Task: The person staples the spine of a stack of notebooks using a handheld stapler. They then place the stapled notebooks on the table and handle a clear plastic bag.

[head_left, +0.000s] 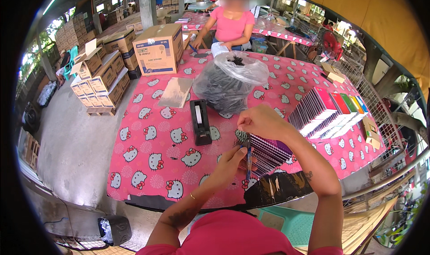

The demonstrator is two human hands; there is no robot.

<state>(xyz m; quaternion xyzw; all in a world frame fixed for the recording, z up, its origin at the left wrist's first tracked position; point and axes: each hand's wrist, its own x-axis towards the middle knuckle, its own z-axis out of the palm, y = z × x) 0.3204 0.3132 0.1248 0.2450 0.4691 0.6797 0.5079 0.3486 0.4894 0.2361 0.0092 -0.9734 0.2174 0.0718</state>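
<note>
Now the spiral-bound notebooks (272, 153) lie right of the left hand (229, 164), which grasps a slim blue tool (249, 162), and nearer than the right hand (265, 123), its hold unclear.

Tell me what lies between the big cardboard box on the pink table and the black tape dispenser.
The head view shows a flat, shiny sheet or packet lying between the cardboard box and the tape dispenser.

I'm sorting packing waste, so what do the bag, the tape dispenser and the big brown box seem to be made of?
Bag: thin plastic film, slightly shiny; it crumples, and dark contents show through. Tape dispenser: probably hard plastic, going by its smooth black body; painted metal isn't ruled out. Box: cardboard, matte brown, with flat panels and printed markings.
</note>
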